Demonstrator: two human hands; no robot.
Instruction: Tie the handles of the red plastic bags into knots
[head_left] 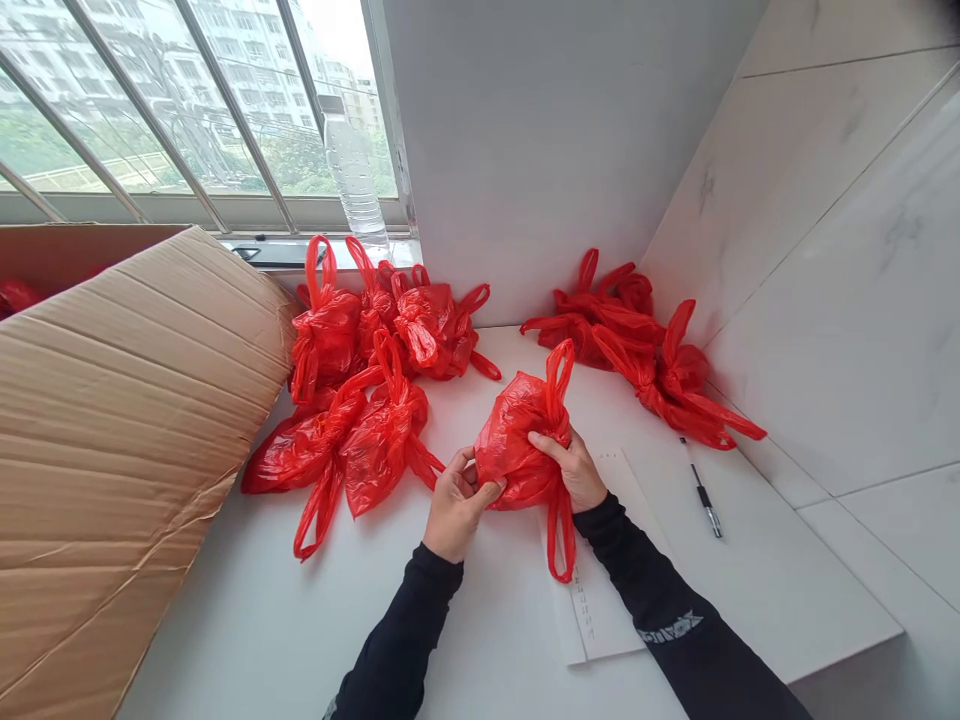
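Observation:
A tied red plastic bag (517, 440) is held between both hands above the white table. My left hand (459, 502) pinches its lower left side, thumb in front. My right hand (574, 470) grips it near the knot, with the thumb across the front and the other fingers hidden behind. One handle loop points up and another hangs down. What the bag contains cannot be made out. Beneath my right forearm lies a sheet of paper (611, 610) with handwriting. Two more tied red bags, one of them a full red bag (382, 440), rest to the left of my left hand.
Several red bags (427, 320) crowd the sill side, and another red pile (630, 330) lies in the right corner. A cardboard box (150, 420) stands at left, red bags inside. There are a pen (705, 500), a plastic bottle (352, 180) and a dark flat device (281, 254).

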